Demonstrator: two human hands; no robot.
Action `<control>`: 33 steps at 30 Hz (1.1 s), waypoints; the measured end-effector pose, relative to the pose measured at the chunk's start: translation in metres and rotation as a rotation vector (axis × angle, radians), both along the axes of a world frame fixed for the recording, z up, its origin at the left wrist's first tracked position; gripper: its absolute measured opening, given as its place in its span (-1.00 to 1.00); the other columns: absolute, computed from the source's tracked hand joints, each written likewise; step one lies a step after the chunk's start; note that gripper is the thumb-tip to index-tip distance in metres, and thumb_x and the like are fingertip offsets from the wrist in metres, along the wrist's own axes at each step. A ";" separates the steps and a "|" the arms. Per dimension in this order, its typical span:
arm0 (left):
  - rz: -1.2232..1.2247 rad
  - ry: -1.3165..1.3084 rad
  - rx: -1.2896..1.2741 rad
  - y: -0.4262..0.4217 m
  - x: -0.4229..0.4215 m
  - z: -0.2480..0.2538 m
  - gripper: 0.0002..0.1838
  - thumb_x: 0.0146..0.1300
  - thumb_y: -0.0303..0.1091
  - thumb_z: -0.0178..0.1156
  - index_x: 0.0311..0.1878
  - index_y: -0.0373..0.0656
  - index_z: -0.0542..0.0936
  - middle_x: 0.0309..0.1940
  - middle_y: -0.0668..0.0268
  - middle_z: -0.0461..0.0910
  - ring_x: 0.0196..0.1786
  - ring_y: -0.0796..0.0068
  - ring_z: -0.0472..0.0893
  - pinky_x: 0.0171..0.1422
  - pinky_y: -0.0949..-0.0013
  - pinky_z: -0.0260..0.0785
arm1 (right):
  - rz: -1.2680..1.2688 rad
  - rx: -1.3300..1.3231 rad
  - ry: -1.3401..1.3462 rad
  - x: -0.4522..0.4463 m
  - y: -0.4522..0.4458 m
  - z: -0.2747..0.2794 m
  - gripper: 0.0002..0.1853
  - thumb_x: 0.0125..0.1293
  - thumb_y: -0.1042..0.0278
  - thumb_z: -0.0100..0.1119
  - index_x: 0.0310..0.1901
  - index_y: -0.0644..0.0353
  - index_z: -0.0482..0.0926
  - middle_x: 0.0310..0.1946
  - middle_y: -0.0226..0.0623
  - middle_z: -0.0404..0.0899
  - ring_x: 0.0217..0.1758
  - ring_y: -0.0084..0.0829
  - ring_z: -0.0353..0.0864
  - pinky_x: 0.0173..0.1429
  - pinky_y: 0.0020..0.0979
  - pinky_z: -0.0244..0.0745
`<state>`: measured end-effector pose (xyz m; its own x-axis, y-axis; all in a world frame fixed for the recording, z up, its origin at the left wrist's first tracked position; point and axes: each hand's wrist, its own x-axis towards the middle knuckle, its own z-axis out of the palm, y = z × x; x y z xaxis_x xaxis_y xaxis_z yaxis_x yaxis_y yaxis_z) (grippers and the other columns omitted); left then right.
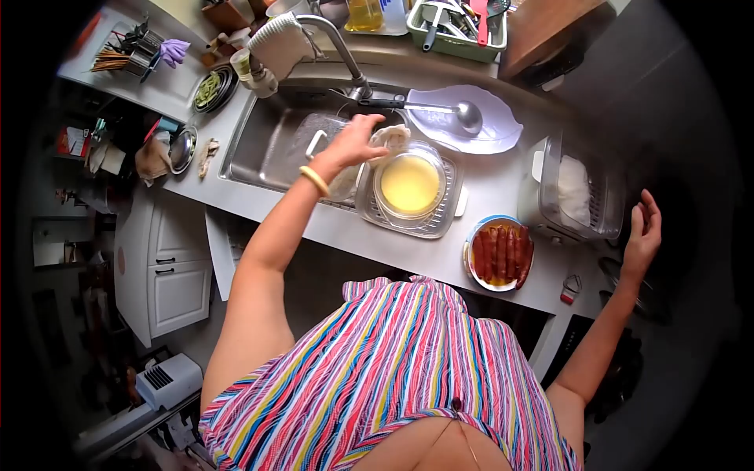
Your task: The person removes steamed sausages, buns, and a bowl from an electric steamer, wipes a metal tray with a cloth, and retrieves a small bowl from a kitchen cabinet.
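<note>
My left hand (355, 147) pinches a crumpled whitish cloth (393, 138) at the back left rim of a clear bowl (408, 187). The bowl holds a smooth yellow mixture and sits on a clear, ribbed steamer tray (428, 228) with white handles, at the sink's edge. Far to the right, my right hand (644, 235) is open with its fingers slightly curled and nothing in it. It is beside a clear steamer box (536, 188) with a white mass inside. Between the two, a plate of reddish-brown sausages (501, 255) stands near the counter's front edge.
Behind the bowl, a ladle (467, 118) lies across a white leaf-shaped dish (503, 135). A clear lidlike piece lies in the sink (267, 149) under the faucet (345, 51). A red-handled clip (570, 290) is by the front edge. A green utensil basket (463, 49) stands behind.
</note>
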<state>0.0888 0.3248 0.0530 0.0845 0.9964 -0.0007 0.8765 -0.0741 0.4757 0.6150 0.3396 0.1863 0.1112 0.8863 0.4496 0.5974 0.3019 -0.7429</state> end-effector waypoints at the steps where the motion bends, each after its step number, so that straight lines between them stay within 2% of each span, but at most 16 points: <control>1: 0.023 -0.022 -0.106 0.005 0.011 -0.003 -0.23 -0.11 -0.07 0.38 0.20 -0.06 0.30 0.06 0.03 0.31 0.09 0.04 0.40 0.20 0.19 0.28 | 0.012 -0.012 0.048 -0.007 -0.009 -0.003 -0.67 0.27 0.40 0.08 0.07 0.20 0.47 -0.06 -0.44 0.50 -0.09 -0.62 0.43 -0.02 -0.59 0.31; 3: 0.120 0.022 -0.171 0.019 0.021 -0.018 -0.35 -0.06 -0.12 0.33 0.13 -0.07 0.37 0.01 0.01 0.36 0.07 0.02 0.42 0.17 0.18 0.30 | 0.017 -0.071 0.056 -0.009 -0.019 -0.019 -0.68 0.28 0.41 0.06 0.07 0.22 0.47 -0.07 -0.43 0.50 -0.06 -0.61 0.43 0.02 -0.59 0.30; 6: 0.098 0.105 -0.215 0.029 0.024 -0.023 -0.59 0.04 -0.22 0.24 -0.03 -0.13 0.45 -0.07 -0.01 0.42 0.00 -0.02 0.46 0.09 0.14 0.35 | 0.039 -0.094 0.144 -0.011 -0.033 -0.035 -0.70 0.28 0.45 0.05 0.06 0.22 0.47 -0.08 -0.45 0.49 -0.06 -0.62 0.42 0.04 -0.59 0.29; 9: 0.002 0.256 -0.067 0.032 0.023 -0.032 -0.70 0.03 -0.36 0.17 -0.14 -0.19 0.47 -0.16 -0.02 0.47 -0.08 -0.04 0.49 0.01 0.10 0.37 | 0.000 -0.112 0.132 -0.003 -0.044 -0.039 -0.70 0.29 0.46 0.04 0.05 0.22 0.47 -0.10 -0.45 0.49 -0.08 -0.63 0.42 0.03 -0.61 0.30; 10: -0.038 0.248 0.078 0.030 0.024 -0.039 -0.80 0.03 -0.40 0.13 -0.24 -0.20 0.47 -0.21 -0.01 0.49 -0.14 -0.03 0.50 -0.05 0.07 0.37 | -0.013 -0.118 0.131 0.000 -0.047 -0.040 -0.71 0.29 0.46 0.04 0.05 0.22 0.47 -0.10 -0.45 0.49 -0.08 -0.64 0.42 0.03 -0.61 0.30; 13: -0.045 0.219 0.089 0.032 0.022 -0.050 -0.83 0.02 -0.40 0.14 -0.29 -0.20 0.49 -0.30 0.00 0.52 -0.18 -0.04 0.51 -0.08 0.08 0.38 | -0.036 -0.093 0.130 0.006 -0.053 -0.039 -0.72 0.30 0.47 0.03 0.04 0.23 0.47 -0.10 -0.46 0.49 -0.08 -0.65 0.42 0.01 -0.62 0.32; 14: -0.064 0.204 0.112 0.034 0.019 -0.045 -0.86 -0.01 -0.41 0.14 -0.34 -0.20 0.49 -0.40 0.02 0.54 -0.22 -0.02 0.53 -0.12 0.09 0.39 | -0.031 -0.086 0.138 0.009 -0.053 -0.040 -0.72 0.30 0.47 0.03 0.04 0.23 0.47 -0.10 -0.46 0.49 -0.08 -0.65 0.43 0.02 -0.62 0.32; 18: 0.026 0.167 -0.093 0.045 0.001 -0.008 -0.83 -0.13 -0.32 0.21 -0.44 -0.16 0.51 -0.42 0.13 0.59 -0.27 0.08 0.58 -0.17 0.14 0.42 | -0.004 -0.072 0.160 0.016 -0.052 -0.043 -0.72 0.30 0.47 0.03 0.04 0.24 0.47 -0.09 -0.44 0.49 -0.07 -0.63 0.44 0.04 -0.60 0.32; 21: 0.069 -0.062 -0.132 0.049 -0.010 0.026 -0.81 -0.16 -0.30 0.22 -0.43 -0.14 0.54 -0.49 0.19 0.56 -0.37 0.27 0.57 -0.23 0.30 0.41 | 0.016 -0.069 0.139 0.011 -0.046 -0.044 -0.72 0.30 0.47 0.03 0.05 0.25 0.46 -0.07 -0.41 0.50 -0.05 -0.61 0.45 0.07 -0.57 0.33; 22: 0.021 -0.223 -0.104 0.055 -0.022 0.022 -0.82 -0.14 -0.37 0.20 -0.39 -0.17 0.54 -0.52 0.29 0.52 -0.42 0.47 0.52 -0.26 0.40 0.39 | 0.019 -0.068 0.127 0.008 -0.043 -0.043 -0.71 0.30 0.48 0.03 0.05 0.25 0.46 -0.06 -0.40 0.50 -0.04 -0.60 0.45 0.09 -0.57 0.33; 23: -0.071 -0.542 -0.183 0.061 -0.028 0.030 -0.77 -0.12 -0.46 0.17 -0.30 -0.21 0.52 -0.45 0.40 0.49 -0.36 0.60 0.48 -0.24 0.48 0.38 | 0.032 -0.069 0.135 0.006 -0.040 -0.044 -0.71 0.29 0.48 0.03 0.05 0.25 0.46 -0.05 -0.39 0.50 -0.03 -0.59 0.45 0.09 -0.55 0.33; 24: -0.106 -0.677 -0.214 0.064 -0.031 0.037 -0.73 -0.10 -0.50 0.14 -0.23 -0.22 0.50 -0.41 0.43 0.47 -0.33 0.63 0.46 -0.21 0.51 0.37 | 0.038 -0.065 0.141 0.005 -0.038 -0.045 -0.71 0.29 0.49 0.02 0.05 0.25 0.46 -0.05 -0.39 0.50 -0.02 -0.58 0.45 0.10 -0.54 0.33; 25: -0.155 -0.817 -0.249 0.061 -0.015 0.070 -0.69 -0.08 -0.54 0.12 -0.17 -0.24 0.48 -0.37 0.46 0.45 -0.30 0.66 0.44 -0.18 0.53 0.37 | 0.033 -0.059 0.140 0.007 -0.036 -0.044 -0.71 0.29 0.49 0.02 0.05 0.24 0.46 -0.04 -0.38 0.50 -0.01 -0.57 0.45 0.11 -0.53 0.33; 27: -0.281 -0.847 -0.250 0.077 0.003 0.091 -0.63 -0.06 -0.59 0.06 -0.08 -0.25 0.45 -0.29 0.46 0.46 -0.25 0.65 0.46 -0.08 0.53 0.38 | -0.015 -0.054 0.147 0.002 -0.040 -0.037 -0.72 0.27 0.51 0.02 0.03 0.24 0.47 -0.07 -0.39 0.50 -0.04 -0.56 0.46 0.09 -0.52 0.35; 30: -0.422 -0.951 -0.294 0.097 0.085 0.134 -0.61 -0.04 -0.57 0.05 -0.04 -0.27 0.45 -0.22 0.37 0.52 -0.08 0.59 0.51 0.09 0.44 0.37 | -0.062 -0.036 0.178 0.017 -0.047 -0.040 -0.74 0.25 0.45 0.07 -0.02 0.19 0.50 -0.15 -0.48 0.53 -0.14 -0.65 0.46 -0.13 -0.62 0.35; 33: -0.546 -1.151 -0.330 0.113 0.189 0.147 -0.58 0.00 -0.55 0.13 0.01 -0.29 0.39 -0.17 0.28 0.51 -0.11 0.49 0.52 0.05 0.44 0.38 | -0.125 -0.018 0.203 0.028 -0.067 -0.034 -0.76 0.23 0.46 0.09 -0.05 0.19 0.51 -0.11 -0.46 0.52 -0.14 -0.62 0.48 -0.17 -0.62 0.34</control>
